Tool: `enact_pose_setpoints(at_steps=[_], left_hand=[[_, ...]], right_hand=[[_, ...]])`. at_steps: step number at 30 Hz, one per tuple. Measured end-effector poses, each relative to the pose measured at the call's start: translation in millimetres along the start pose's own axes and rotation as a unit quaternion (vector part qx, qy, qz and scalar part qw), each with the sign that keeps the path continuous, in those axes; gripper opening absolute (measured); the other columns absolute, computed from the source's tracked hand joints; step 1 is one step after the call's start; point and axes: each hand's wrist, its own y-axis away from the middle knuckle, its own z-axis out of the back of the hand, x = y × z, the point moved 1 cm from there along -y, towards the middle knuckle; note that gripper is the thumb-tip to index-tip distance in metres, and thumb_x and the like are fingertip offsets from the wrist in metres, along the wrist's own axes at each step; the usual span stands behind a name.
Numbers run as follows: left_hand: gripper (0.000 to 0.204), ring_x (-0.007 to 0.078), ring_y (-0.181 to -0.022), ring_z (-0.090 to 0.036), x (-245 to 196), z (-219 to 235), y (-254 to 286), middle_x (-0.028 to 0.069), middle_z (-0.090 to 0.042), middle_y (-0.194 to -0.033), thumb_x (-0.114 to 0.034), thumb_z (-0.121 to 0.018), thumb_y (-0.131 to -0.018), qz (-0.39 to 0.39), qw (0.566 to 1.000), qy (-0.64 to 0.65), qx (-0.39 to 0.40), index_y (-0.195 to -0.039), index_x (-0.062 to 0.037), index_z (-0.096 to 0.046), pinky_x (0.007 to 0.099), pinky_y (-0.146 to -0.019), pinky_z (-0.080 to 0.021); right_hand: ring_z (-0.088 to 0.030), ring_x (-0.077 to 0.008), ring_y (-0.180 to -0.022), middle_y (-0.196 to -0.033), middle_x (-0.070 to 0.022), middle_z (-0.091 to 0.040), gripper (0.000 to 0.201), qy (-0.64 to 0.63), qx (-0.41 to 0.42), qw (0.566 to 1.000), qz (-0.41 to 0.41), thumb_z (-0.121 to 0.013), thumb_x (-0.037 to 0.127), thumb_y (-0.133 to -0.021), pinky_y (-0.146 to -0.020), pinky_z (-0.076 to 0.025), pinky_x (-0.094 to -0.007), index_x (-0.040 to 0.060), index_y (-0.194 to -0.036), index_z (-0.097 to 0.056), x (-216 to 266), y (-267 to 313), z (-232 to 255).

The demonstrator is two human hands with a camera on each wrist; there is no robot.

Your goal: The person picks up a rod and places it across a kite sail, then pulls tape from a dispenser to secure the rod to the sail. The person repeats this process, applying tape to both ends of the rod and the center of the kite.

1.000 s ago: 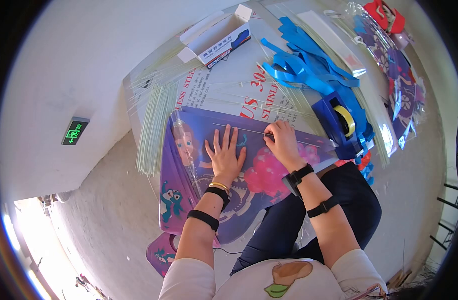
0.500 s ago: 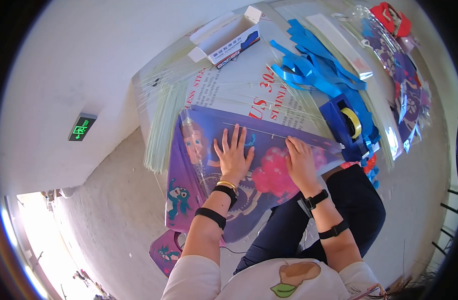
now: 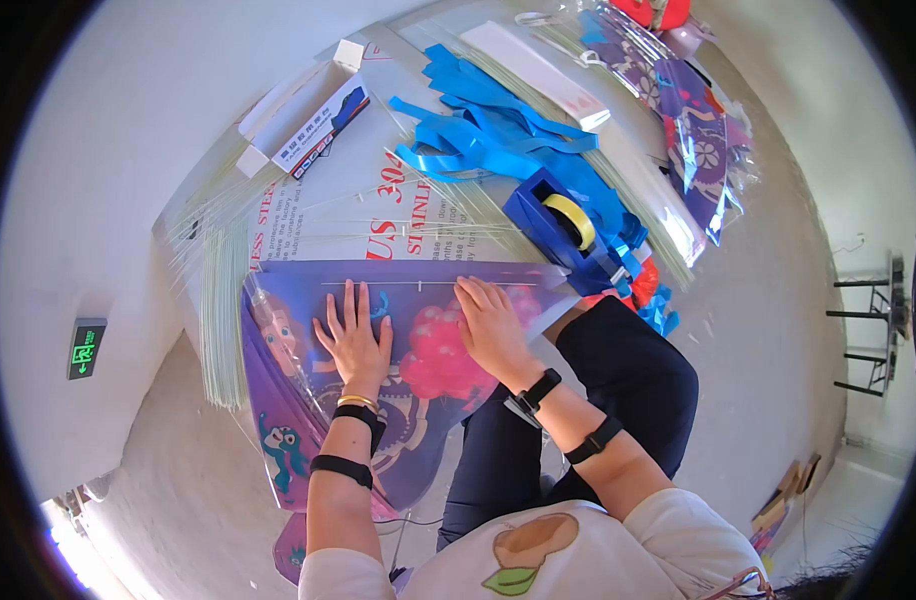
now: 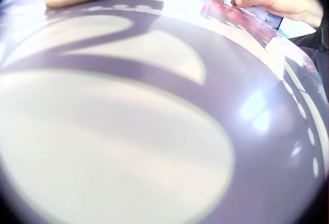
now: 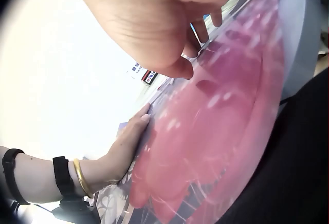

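A purple printed plastic sheet with a cartoon figure and pink blobs lies near the person, on top of more purple sheets. Along its far edge runs a thin white stick with a short crosspiece. My left hand rests flat on the sheet, fingers spread, fingertips at the stick. To its right, my right hand lies with extended fingers, fingertips at the stick's right part. In the right wrist view, the right hand's thumb is low over the pink print.
A blue tape dispenser stands right of the sheet, beside blue ribbons. An open white box is at the back left. Bundles of thin pale sticks lie at the left. Wrapped purple packets are at the far right.
The head view has turned, so the scene sits further left. My right hand, whose thumb and fingers were pinched at the stick, now lies with fingers extended. My left hand stays flat.
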Motion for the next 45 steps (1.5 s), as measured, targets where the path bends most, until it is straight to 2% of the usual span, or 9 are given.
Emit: enact_pose_setpoints(at_steps=[5,17,29,32,42,45], left_hand=[[0.072,0.032,-0.156,-0.019,0.6,-1.0,-0.2,-0.0048,-0.021,-0.172,-0.045,-0.052,-0.1,0.002,1.0,-0.009,0.0,-0.165,-0.0258,-0.027,0.0647,-0.124,-0.009],[0.072,0.0331,-0.156,-0.019,0.7,-2.6,-0.6,-0.0041,-0.022,-0.172,-0.045,-0.053,-0.099,-0.001,1.0,-0.006,-0.004,-0.164,-0.0242,-0.03,0.0663,-0.124,-0.009],[0.074,0.0327,-0.155,-0.022,3.9,-3.2,-1.1,-0.0036,-0.023,-0.171,-0.049,-0.052,-0.098,0.003,1.0,-0.015,-0.013,-0.163,-0.0211,-0.031,0.0665,-0.122,-0.013],[0.074,0.0329,-0.155,-0.021,4.6,-2.5,-0.9,-0.003,-0.023,-0.171,-0.049,-0.052,-0.098,-0.006,1.0,-0.015,-0.024,-0.163,-0.0202,-0.031,0.0669,-0.122,-0.013],[0.072,0.0338,-0.156,-0.018,4.1,0.5,-0.3,0.0,-0.024,-0.171,-0.048,-0.05,-0.1,-0.01,1.0,0.017,-0.014,-0.164,-0.0197,-0.03,0.0665,-0.122,-0.01],[0.073,0.0336,-0.156,-0.018,4.0,0.0,-0.2,-0.0002,-0.024,-0.171,-0.049,-0.05,-0.1,-0.007,1.0,0.017,-0.012,-0.164,-0.0199,-0.03,0.0666,-0.122,-0.01]], right_hand=[[-0.045,-0.032,-0.14,-0.146,-0.0163,-0.051,0.052,-0.006,0.001,1.0,-0.005,-0.063,0.01,-0.09,-0.117,-0.036,-0.0474,-0.007,-0.138,-0.054,1.2,2.8,0.0],[-0.044,-0.0338,-0.141,-0.149,-0.0152,-0.048,0.056,-0.028,0.006,0.999,-0.016,-0.064,0.01,-0.089,-0.117,-0.036,-0.0487,-0.0043,-0.141,-0.051,-3.7,4.7,-7.0],[-0.045,-0.0337,-0.141,-0.149,-0.0152,-0.051,0.056,-0.04,0.007,0.999,-0.027,-0.064,0.009,-0.088,-0.118,-0.036,-0.0465,-0.003,-0.142,-0.052,-1.3,2.5,-4.9],[-0.043,-0.0302,-0.144,-0.151,-0.0122,-0.049,0.056,-0.01,0.03,0.999,-0.04,-0.063,0.009,-0.089,-0.119,-0.035,-0.0463,-0.0027,-0.143,-0.051,-1.5,2.3,-3.7],[-0.043,-0.0309,-0.144,-0.151,-0.0123,-0.049,0.056,-0.008,0.029,0.999,-0.027,-0.063,0.007,-0.089,-0.119,-0.034,-0.0459,-0.0039,-0.143,-0.051,-1.2,1.8,-3.3],[-0.044,-0.0335,-0.143,-0.15,-0.0136,-0.05,0.058,-0.019,0.013,1.0,-0.02,-0.064,0.004,-0.086,-0.118,-0.036,-0.0466,-0.0027,-0.142,-0.051,-1.4,1.9,-3.7]])
